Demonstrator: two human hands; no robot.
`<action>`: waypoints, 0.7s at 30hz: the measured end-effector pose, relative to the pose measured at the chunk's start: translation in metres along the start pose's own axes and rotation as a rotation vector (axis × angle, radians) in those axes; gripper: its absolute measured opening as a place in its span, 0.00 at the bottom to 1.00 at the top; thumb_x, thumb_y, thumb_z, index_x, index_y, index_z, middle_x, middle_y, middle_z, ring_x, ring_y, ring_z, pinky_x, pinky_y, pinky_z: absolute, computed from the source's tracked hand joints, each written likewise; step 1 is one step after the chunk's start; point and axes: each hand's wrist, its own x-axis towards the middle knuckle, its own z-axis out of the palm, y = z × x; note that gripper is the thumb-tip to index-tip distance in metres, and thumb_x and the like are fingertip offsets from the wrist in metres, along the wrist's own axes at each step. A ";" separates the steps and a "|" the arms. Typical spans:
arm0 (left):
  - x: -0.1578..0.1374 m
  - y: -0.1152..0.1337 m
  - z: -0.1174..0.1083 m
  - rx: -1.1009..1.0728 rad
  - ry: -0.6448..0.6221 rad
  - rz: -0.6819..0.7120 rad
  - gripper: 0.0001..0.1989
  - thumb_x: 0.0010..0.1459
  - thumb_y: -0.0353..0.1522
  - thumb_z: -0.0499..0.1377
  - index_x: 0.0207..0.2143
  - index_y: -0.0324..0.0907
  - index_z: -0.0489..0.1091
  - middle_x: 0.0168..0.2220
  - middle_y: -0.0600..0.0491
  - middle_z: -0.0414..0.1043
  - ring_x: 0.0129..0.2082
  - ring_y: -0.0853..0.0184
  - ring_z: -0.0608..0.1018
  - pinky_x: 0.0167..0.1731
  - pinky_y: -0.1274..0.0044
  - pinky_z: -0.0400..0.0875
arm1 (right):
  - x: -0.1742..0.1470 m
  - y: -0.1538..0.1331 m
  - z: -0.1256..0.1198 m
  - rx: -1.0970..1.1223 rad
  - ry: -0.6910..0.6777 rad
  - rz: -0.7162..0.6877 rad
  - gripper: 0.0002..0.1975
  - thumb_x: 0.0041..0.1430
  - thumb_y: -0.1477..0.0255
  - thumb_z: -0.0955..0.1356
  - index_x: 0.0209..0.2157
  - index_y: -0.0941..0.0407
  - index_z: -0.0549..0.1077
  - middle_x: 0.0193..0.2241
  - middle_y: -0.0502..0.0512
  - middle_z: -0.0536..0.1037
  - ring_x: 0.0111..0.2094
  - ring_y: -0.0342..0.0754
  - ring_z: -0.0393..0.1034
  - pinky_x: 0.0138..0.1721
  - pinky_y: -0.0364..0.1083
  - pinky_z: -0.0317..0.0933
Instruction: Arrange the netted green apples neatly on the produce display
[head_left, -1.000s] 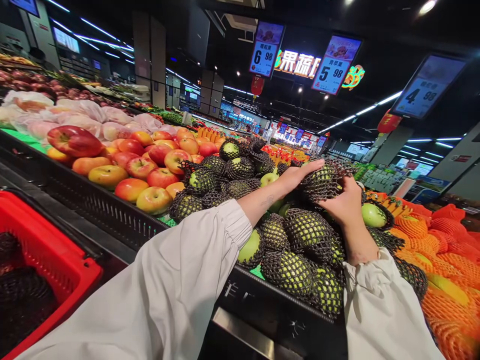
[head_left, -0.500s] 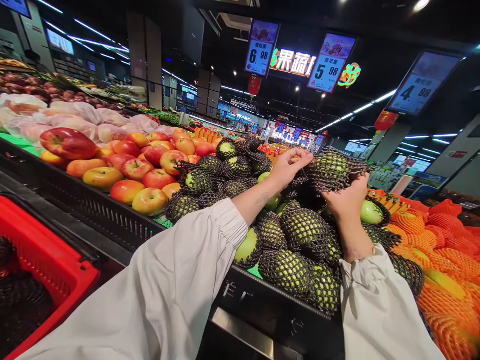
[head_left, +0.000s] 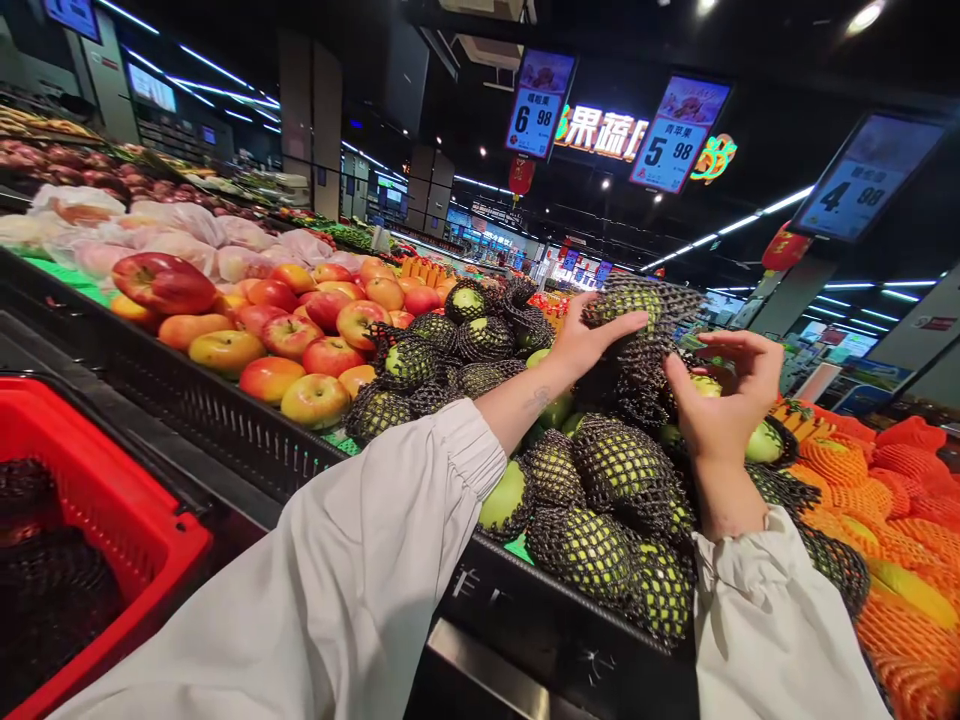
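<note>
A green apple in a black foam net [head_left: 637,300] is raised above the pile, gripped by my left hand [head_left: 589,345] with the thumb along its near side. The net's loose end points right. My right hand [head_left: 724,395] is just right of it, thumb and fingers curved apart with nothing held between them. Behind the gap of that hand, part of another green apple [head_left: 706,384] shows. More netted green apples [head_left: 619,465] are heaped below both wrists, and a bare-sided one [head_left: 506,497] lies at the front.
Red and yellow apples [head_left: 289,335] fill the left of the black display crate [head_left: 247,430]. Fruit in orange foam nets [head_left: 900,570] lies to the right. A red basket [head_left: 161,530] holding dark netted items stands at lower left. Price screens [head_left: 679,135] hang above.
The netted apple has passed from my right hand to my left and shifted slightly up. My right hand has let go, opened and moved right. The view has shifted slightly.
</note>
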 end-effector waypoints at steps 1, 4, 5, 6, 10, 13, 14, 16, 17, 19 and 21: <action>0.003 0.001 -0.004 0.059 0.089 0.060 0.45 0.45 0.41 0.71 0.61 0.46 0.52 0.57 0.45 0.69 0.56 0.58 0.73 0.58 0.66 0.63 | 0.001 0.001 0.000 0.008 0.003 0.020 0.24 0.52 0.59 0.73 0.47 0.53 0.67 0.45 0.58 0.74 0.43 0.54 0.72 0.40 0.52 0.70; 0.006 0.009 -0.017 0.290 0.376 0.162 0.51 0.44 0.41 0.72 0.63 0.45 0.45 0.62 0.41 0.63 0.60 0.57 0.70 0.60 0.68 0.61 | 0.001 0.006 0.001 -0.041 -0.216 -0.011 0.25 0.53 0.56 0.73 0.50 0.52 0.69 0.48 0.58 0.74 0.50 0.56 0.70 0.52 0.58 0.66; 0.006 0.012 -0.021 0.374 0.451 0.170 0.51 0.44 0.40 0.72 0.63 0.45 0.43 0.63 0.39 0.62 0.61 0.56 0.69 0.60 0.68 0.60 | 0.000 0.010 0.002 -0.078 -0.344 -0.037 0.27 0.53 0.55 0.73 0.52 0.50 0.70 0.51 0.58 0.73 0.54 0.58 0.67 0.57 0.61 0.61; 0.005 0.015 -0.023 0.458 0.500 0.168 0.51 0.45 0.38 0.71 0.63 0.44 0.42 0.63 0.39 0.61 0.62 0.55 0.68 0.60 0.67 0.60 | -0.002 0.014 0.003 -0.121 -0.481 -0.050 0.27 0.53 0.55 0.73 0.53 0.48 0.72 0.56 0.58 0.70 0.59 0.60 0.62 0.61 0.64 0.55; -0.001 0.025 -0.026 0.745 0.495 0.174 0.46 0.46 0.31 0.70 0.60 0.46 0.45 0.62 0.41 0.62 0.61 0.50 0.67 0.59 0.63 0.61 | -0.011 0.032 0.007 -0.255 -0.904 0.139 0.24 0.54 0.54 0.72 0.53 0.42 0.76 0.62 0.58 0.65 0.65 0.64 0.54 0.64 0.68 0.47; -0.006 0.028 -0.024 0.936 0.404 0.238 0.42 0.46 0.29 0.70 0.58 0.47 0.51 0.60 0.44 0.63 0.62 0.48 0.64 0.60 0.59 0.61 | -0.013 0.042 0.006 -0.234 -0.936 0.285 0.26 0.52 0.51 0.72 0.51 0.46 0.78 0.54 0.61 0.72 0.59 0.61 0.64 0.63 0.64 0.53; -0.007 0.028 -0.023 1.006 0.377 0.257 0.40 0.46 0.29 0.70 0.58 0.46 0.53 0.60 0.44 0.63 0.62 0.47 0.63 0.59 0.58 0.61 | -0.012 0.044 0.005 -0.226 -0.918 0.308 0.27 0.51 0.50 0.72 0.50 0.48 0.79 0.51 0.61 0.74 0.56 0.60 0.66 0.62 0.62 0.55; -0.009 0.030 -0.022 1.159 0.328 0.268 0.39 0.46 0.28 0.70 0.58 0.44 0.56 0.59 0.43 0.63 0.62 0.45 0.62 0.58 0.58 0.63 | -0.009 0.047 0.004 -0.236 -0.886 0.335 0.26 0.50 0.51 0.73 0.48 0.52 0.80 0.47 0.61 0.77 0.52 0.58 0.70 0.58 0.60 0.59; -0.009 0.031 -0.022 1.239 0.299 0.256 0.39 0.45 0.28 0.70 0.58 0.42 0.58 0.59 0.42 0.64 0.62 0.44 0.61 0.57 0.58 0.64 | -0.007 0.047 0.003 -0.258 -0.872 0.343 0.24 0.50 0.54 0.73 0.46 0.53 0.81 0.45 0.60 0.79 0.49 0.58 0.71 0.56 0.59 0.61; -0.009 0.033 -0.023 1.394 0.220 0.184 0.41 0.42 0.31 0.72 0.58 0.38 0.60 0.58 0.37 0.65 0.61 0.42 0.62 0.55 0.58 0.66 | -0.004 0.047 0.002 -0.327 -0.833 0.357 0.19 0.50 0.60 0.73 0.42 0.54 0.82 0.40 0.58 0.81 0.43 0.57 0.73 0.50 0.58 0.65; -0.007 0.035 -0.026 1.521 0.105 0.036 0.45 0.39 0.37 0.74 0.58 0.34 0.61 0.56 0.33 0.66 0.59 0.40 0.64 0.53 0.58 0.68 | -0.002 0.046 0.000 -0.414 -0.751 0.387 0.15 0.47 0.66 0.74 0.39 0.54 0.83 0.34 0.57 0.82 0.34 0.55 0.73 0.41 0.55 0.66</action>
